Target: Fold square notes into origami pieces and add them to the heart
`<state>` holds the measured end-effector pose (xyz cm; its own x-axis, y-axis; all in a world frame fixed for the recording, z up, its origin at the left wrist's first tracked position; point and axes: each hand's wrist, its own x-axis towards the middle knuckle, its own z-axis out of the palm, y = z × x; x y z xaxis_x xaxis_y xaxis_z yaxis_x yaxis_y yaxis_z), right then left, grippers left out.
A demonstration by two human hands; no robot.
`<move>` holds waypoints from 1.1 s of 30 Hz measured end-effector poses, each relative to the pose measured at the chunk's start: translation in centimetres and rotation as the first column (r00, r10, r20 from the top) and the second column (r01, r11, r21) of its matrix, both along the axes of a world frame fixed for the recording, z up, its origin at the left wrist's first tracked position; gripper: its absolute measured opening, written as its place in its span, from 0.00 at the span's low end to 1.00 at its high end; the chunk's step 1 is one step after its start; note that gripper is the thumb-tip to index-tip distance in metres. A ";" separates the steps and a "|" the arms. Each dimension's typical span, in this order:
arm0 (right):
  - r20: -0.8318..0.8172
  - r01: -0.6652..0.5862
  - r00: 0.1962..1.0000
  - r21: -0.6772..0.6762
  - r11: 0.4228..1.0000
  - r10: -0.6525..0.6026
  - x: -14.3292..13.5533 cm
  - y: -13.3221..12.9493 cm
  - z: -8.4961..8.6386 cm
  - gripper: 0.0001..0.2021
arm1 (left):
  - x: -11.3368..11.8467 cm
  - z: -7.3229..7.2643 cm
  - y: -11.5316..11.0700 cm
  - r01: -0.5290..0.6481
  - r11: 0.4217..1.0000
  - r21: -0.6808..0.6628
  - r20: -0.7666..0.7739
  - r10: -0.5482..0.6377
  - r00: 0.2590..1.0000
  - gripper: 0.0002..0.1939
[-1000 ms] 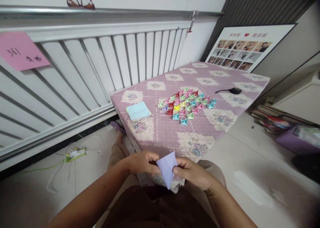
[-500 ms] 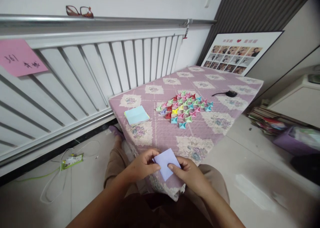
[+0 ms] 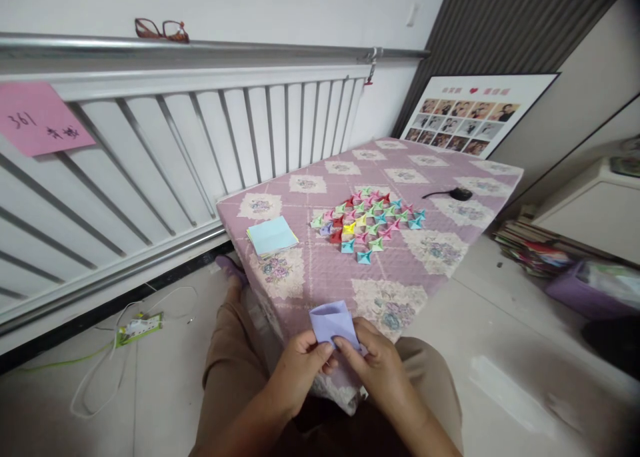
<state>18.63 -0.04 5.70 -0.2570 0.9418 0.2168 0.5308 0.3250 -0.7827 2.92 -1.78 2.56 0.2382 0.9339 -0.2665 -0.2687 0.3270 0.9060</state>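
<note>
Evidently the folding is only partway through on the lilac paper (image 3: 333, 320), which sits between both hands just over the near corner of the table (image 3: 325, 273). From where I stand, the left hand (image 3: 303, 365) pinches its lower edge, thumb on top, and the right hand (image 3: 376, 362) has a narrow grip on the lower right side, its thumb pressed flat on the face. Along the top, the paper gapes like a pocket, so I would judge that more creasing is left before it matches the finished-looking folded pieces (image 3: 349, 229) farther up the cloth. Those stand close together in slanting rows, green, pink, red, yellow, blue and one lilac, and seem done. To their left, a stack of flat sheets (image 3: 273, 235), pale blue uppermost, lies unfolded, so plenty of paper remains unused.
</note>
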 end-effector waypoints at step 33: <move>-0.538 -0.027 0.760 -0.586 0.810 -0.364 -2.1 0.6 -0.9 0.22 | -1.3 0.8 0.6 0.044 0.998 0.053 -0.341 -0.023 0.940 0.10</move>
